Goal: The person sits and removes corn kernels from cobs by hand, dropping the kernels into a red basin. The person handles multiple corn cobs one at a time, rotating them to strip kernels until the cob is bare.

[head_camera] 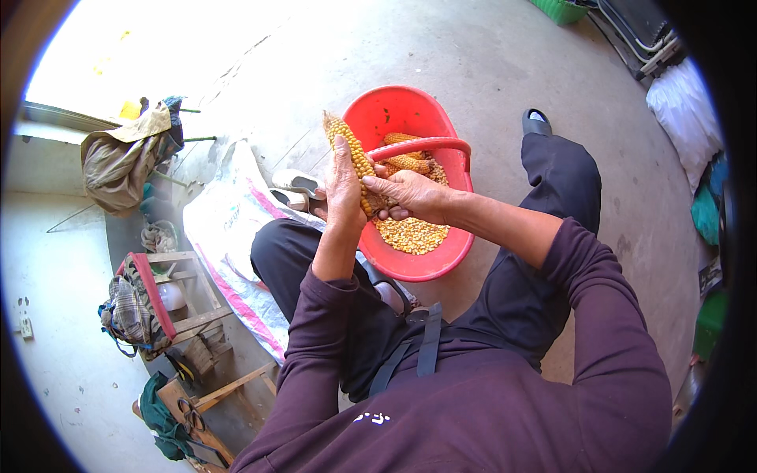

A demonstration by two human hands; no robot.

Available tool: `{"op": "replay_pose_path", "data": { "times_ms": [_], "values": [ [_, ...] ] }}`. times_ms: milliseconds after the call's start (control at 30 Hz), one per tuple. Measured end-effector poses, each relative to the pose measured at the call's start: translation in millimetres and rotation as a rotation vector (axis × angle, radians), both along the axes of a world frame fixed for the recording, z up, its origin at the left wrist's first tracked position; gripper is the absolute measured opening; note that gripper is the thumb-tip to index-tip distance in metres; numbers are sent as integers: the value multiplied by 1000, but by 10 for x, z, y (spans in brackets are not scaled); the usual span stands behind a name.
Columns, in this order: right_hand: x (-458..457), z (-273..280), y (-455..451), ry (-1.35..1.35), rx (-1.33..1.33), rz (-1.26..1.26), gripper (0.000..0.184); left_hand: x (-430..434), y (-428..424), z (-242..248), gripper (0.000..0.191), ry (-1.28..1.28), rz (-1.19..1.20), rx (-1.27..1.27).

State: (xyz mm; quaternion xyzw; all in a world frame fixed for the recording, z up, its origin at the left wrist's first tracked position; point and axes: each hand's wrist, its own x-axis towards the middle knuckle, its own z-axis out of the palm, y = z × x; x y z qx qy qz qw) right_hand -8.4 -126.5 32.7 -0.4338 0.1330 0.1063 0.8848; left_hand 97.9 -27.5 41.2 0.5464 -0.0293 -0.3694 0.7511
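An ear of dried yellow corn [353,148] is gripped in my left hand [345,189], its silky tip pointing up and to the left. My right hand [417,192] is at the ear's lower end, thumb pressed against the kernels. Both hands are over a red plastic basket [393,105] with an arched handle [423,143]. Loose yellow kernels [414,235] cover the basket's near part. Farther in lie more ears of corn [409,162] and what look like bare cobs, partly hidden by the handle and my right hand.
A white woven sack [213,207] with pink stripes lies to the left, beside a pair of light shoes [295,184]. Wooden stools [198,290] bearing clothes stand along the left wall. White plastic bags [683,112] and a folded chair [644,41] are at the right.
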Motion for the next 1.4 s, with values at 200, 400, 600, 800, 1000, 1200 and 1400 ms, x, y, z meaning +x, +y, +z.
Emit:
{"op": "replay_pose_path", "data": {
  "times_ms": [200, 400, 600, 800, 1000, 1200, 1400],
  "values": [
    [16, -146, 17, -16, 82, 3, 29, 19, 40, 10, 53, 59, -33, -44],
    [-4, -106, -23, -19, 132, -7, 35, 74, 23, 20, 49, 124, 26, -45],
    [19, 10, -37, 40, -236, 73, 49, 15, -30, 53, 43, -25, 38, -65],
    [30, 2, -16, -87, -267, 106, 48, 24, -16, 11, 45, -20, 50, -57],
    [12, -80, -30, -137, -323, 106, 48, 17, -30, 14, 46, -36, 88, -64],
    [-16, -132, 15, -129, -236, 57, 49, 48, -1, -34, 44, -27, 32, -104],
    [-7, -53, 27, -36, -195, 27, 54, 43, -12, 2, 45, -27, 68, -80]
  ]
}}
